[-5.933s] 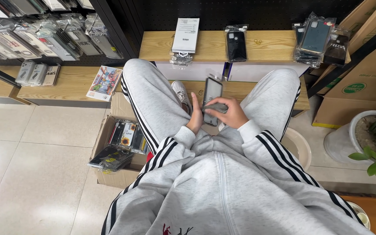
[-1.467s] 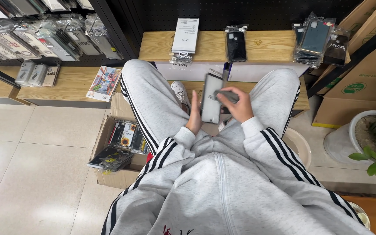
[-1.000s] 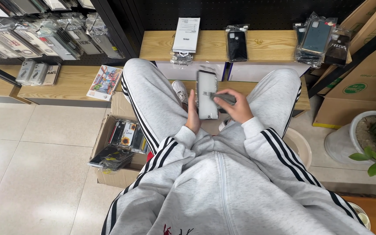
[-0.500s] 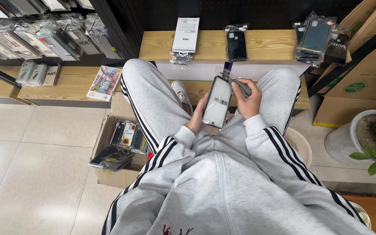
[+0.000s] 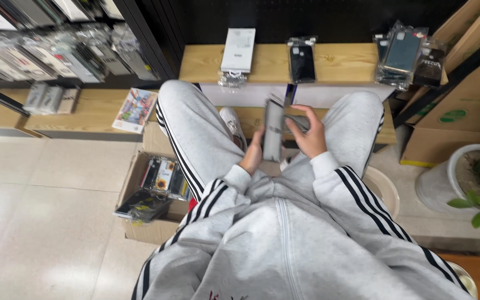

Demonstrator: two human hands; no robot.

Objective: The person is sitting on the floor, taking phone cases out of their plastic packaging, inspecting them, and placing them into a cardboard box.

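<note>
Hands meet between the spread knees of a seated person in a grey striped tracksuit, just above the middle of the head view. The left hand point(image 5: 253, 154) is closed around the lower end of a slim grey packet point(image 5: 273, 133), which stands nearly upright and edge-on to the camera, held clear of the lap. The right hand point(image 5: 310, 135) sits at 3 o'clock from the packet, its fingers point(image 5: 297, 122) bent toward the upper side. Motion blur hides whether they pinch it or only rest against it.

At 12 o'clock from the hands runs a wooden shelf point(image 5: 337, 62), carrying a white box point(image 5: 238, 50), a black phone case point(image 5: 301, 62) in clear wrap and, toward 1 o'clock, a stack of wrapped cases point(image 5: 405, 53). At 10 o'clock a colourful booklet point(image 5: 134, 109) lies on a lower shelf. At 8 o'clock an open cardboard box point(image 5: 154, 230) of more cases stands on the tiled floor. A white shoe point(image 5: 232, 119) shows just left of the packet. At 4 o'clock a pale plant pot point(image 5: 445, 180) stands beside brown cartons point(image 5: 462, 119).

By my reading, the step in hand is turning the packet over between both hands, midway through the turn. A next move would call for the left hand to keep the lower end steady while the right takes a sure hold higher up, since an edge-on packet held only at one end could slip toward the lap.
</note>
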